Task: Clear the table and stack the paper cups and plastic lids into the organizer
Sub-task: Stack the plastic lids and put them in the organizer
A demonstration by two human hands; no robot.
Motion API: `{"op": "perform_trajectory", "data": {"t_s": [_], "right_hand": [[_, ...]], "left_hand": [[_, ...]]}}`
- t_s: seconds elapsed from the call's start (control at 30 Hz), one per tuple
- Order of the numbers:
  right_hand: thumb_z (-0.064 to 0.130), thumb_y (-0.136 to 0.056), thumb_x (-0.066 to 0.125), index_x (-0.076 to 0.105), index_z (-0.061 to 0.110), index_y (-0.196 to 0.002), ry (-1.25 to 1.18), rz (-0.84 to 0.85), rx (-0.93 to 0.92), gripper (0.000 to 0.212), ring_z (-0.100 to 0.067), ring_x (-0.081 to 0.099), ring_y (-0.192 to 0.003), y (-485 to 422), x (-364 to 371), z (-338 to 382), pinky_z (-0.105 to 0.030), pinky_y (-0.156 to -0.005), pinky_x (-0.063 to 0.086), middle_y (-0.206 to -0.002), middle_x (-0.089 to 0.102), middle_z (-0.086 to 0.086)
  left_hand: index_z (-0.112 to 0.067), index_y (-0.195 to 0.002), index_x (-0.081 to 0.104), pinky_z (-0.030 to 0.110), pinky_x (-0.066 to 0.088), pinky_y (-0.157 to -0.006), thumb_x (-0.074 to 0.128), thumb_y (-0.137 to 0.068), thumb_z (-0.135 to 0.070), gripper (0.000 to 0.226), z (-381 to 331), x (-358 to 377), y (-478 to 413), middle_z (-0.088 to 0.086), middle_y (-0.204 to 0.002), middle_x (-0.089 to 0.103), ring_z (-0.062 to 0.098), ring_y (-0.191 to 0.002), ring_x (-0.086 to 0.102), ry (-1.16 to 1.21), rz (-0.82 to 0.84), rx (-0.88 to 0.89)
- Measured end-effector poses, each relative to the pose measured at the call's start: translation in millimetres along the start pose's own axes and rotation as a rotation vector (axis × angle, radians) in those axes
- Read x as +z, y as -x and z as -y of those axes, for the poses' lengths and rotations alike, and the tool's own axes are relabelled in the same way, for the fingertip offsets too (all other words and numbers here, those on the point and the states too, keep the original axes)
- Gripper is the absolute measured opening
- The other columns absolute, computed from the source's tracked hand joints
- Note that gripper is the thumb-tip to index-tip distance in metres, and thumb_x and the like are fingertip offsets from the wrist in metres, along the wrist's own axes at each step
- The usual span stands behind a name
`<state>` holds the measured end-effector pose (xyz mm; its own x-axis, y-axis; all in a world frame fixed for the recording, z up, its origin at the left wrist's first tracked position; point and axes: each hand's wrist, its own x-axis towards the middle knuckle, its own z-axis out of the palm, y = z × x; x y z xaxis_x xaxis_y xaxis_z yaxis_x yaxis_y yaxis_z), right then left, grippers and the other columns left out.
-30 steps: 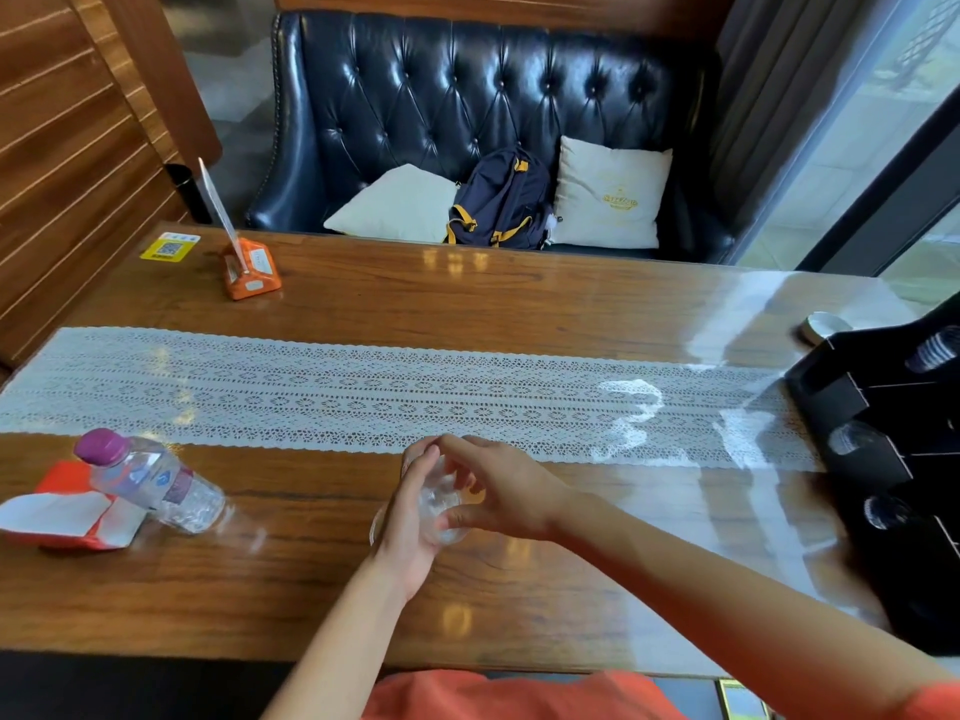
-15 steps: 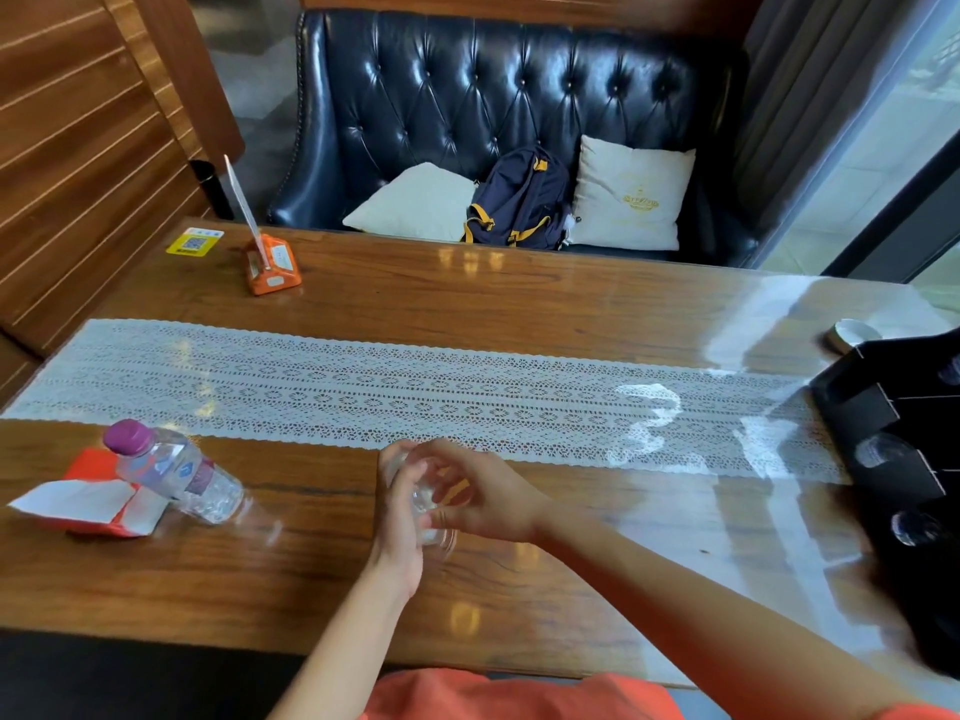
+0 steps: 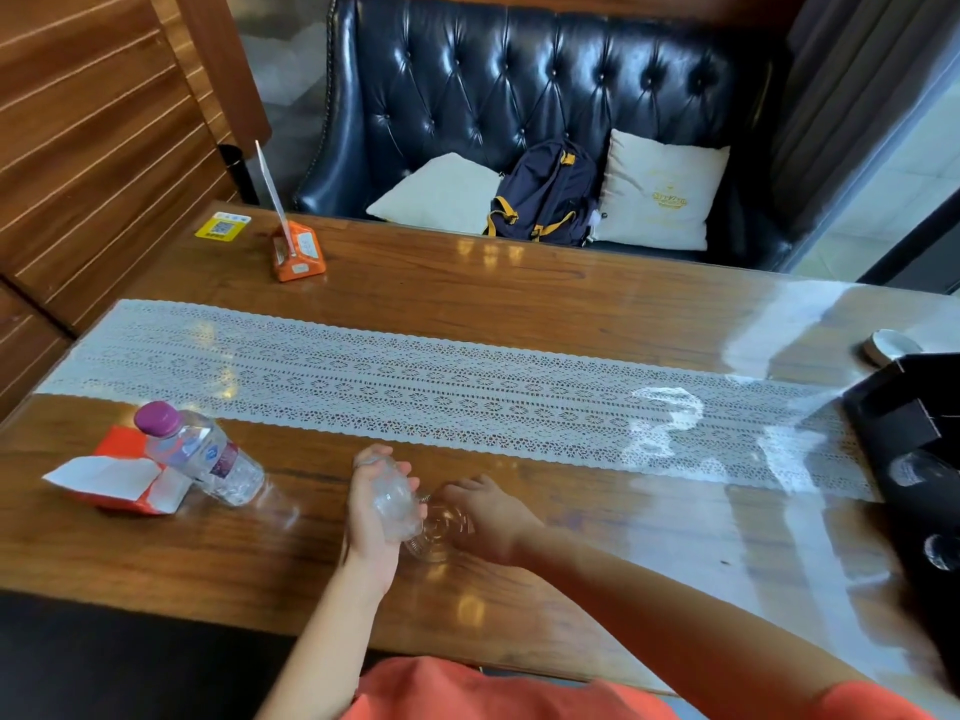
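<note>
Table [image 3: 519, 304] edge: left hand [image 3: 370, 532] grips lid stack [image 3: 395, 504]; right hand [image 3: 493, 517] pinches lid [image 3: 436, 532], apparently for nesting before organizer [image 3: 914, 449].

Black tufted leather sofa [image 3: 519, 96] between wood-panelled wall [image 3: 93, 122] and bright window [image 3: 904, 158]

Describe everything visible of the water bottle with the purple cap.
The water bottle is of clear ribbed plastic, with a purple cap on and a label band of blue and purple round its middle. It lies tilted at the table's near left, cap end raised on an orange and white paper packet, base down on the wood. How much it holds cannot be told.
</note>
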<state>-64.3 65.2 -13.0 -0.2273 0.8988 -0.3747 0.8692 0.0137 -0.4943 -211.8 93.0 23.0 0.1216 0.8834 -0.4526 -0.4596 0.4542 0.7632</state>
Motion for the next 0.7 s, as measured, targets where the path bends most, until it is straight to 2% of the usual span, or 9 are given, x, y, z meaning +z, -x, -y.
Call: {"op": "perform_trajectory", "data": {"t_s": [0.1,0.2,0.33,0.47,0.6,0.7], "right_hand": [[0.024,-0.092,0.054,0.045,0.02,-0.134,0.151,0.081,-0.05,0.043,-0.03,0.036,-0.129,-4,10,2,-0.046,-0.091,0.049,-0.146,0.043,-0.001],[0.02,-0.095,0.05,0.044,0.023,-0.134,0.249,0.108,-0.068,0.04,-0.032,0.037,-0.125,-7,18,3,-0.047,-0.09,0.047,-0.143,0.04,-0.006],[0.018,-0.093,0.052,0.033,0.03,-0.142,0.288,0.071,-0.006,0.053,-0.031,0.036,-0.121,-7,25,0,-0.046,-0.088,0.043,-0.133,0.037,-0.009],[0.021,-0.088,0.06,0.041,0.029,-0.132,0.303,0.014,0.023,0.049,-0.03,0.037,-0.12,-6,31,3,-0.045,-0.089,0.044,-0.131,0.034,-0.008],[0.032,-0.089,0.058,0.046,0.025,-0.127,0.288,-0.02,0.053,0.041,-0.03,0.041,-0.12,-6,29,2,-0.045,-0.088,0.045,-0.129,0.039,-0.01],[0.038,-0.084,0.065,0.051,0.023,-0.122,0.289,-0.01,0.084,0.044,-0.028,0.043,-0.119,-2,25,-3,-0.045,-0.088,0.047,-0.127,0.041,-0.01]], "left_hand": [[-0.023,-0.091,0.054,0.03,0.043,-0.056,0.037,-0.089,-0.02,0.017,0,-1,1,0.007,-0.09,0.05,0.02,-0.078,0.049,0.065,-0.013,-0.02],[-0.024,-0.093,0.055,0.036,0.043,-0.065,0.039,-0.091,-0.022,0.017,-1,-4,5,0.008,-0.098,0.05,0.021,-0.087,0.05,0.105,-0.031,-0.041],[-0.024,-0.097,0.055,0.038,0.044,-0.071,0.041,-0.092,-0.025,0.015,-1,-6,8,0.009,-0.103,0.05,0.023,-0.096,0.05,0.136,-0.05,-0.068],[-0.025,-0.098,0.056,0.039,0.045,-0.071,0.043,-0.091,-0.026,0.015,-3,-10,10,0.009,-0.104,0.051,0.023,-0.096,0.051,0.16,-0.061,-0.069],[-0.025,-0.096,0.059,0.039,0.046,-0.07,0.046,-0.091,-0.028,0.015,-2,-10,10,0.008,-0.101,0.054,0.024,-0.095,0.053,0.173,-0.06,-0.09],[-0.025,-0.096,0.06,0.039,0.047,-0.07,0.047,-0.09,-0.029,0.015,-2,-9,11,0.008,-0.101,0.055,0.024,-0.095,0.054,0.168,-0.04,-0.1]]}}
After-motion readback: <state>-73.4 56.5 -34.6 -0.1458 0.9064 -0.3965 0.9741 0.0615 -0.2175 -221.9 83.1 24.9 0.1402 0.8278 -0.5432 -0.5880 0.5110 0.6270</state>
